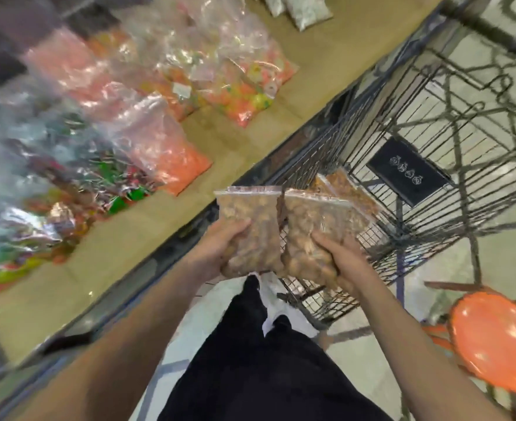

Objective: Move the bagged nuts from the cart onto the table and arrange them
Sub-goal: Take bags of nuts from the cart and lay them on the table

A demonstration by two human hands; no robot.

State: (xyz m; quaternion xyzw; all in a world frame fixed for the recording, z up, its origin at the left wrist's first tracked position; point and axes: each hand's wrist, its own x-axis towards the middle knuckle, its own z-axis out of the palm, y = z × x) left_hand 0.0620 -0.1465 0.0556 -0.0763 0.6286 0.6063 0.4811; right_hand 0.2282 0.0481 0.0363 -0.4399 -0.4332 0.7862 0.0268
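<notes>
Brown board covers the table (pixel 326 65), which runs along the left side and carries rows of clear bags (pixel 147 95) of bright sweets — orange, pink, yellow, some in shiny foil wrappers. Bare board shows along its near edge, just beside the dark rim, and that looks like the free place for more stock.

Moving right, the left hand (pixel 220 250) is closed around the lower half of one bag of nuts (pixel 249 226), thumb over the front. Right beside it, touching, the right hand (pixel 338 256) grips a second bag of nuts (pixel 314 229) from below; a third brown bag (pixel 349 189) shows behind that one, and whether the same hand holds it I cannot tell. All three are up in the air, between table and cart.

These bags look soft, lumpy and fairly light, with slick plastic that may slide; holding low around the bulk seems safer than pinching the zip strip on top.

Further right stands the wire cart (pixel 417 141), its basket apparently empty, over a pale tiled floor (pixel 502 244). An orange stool (pixel 493 338) sits at the far right.
</notes>
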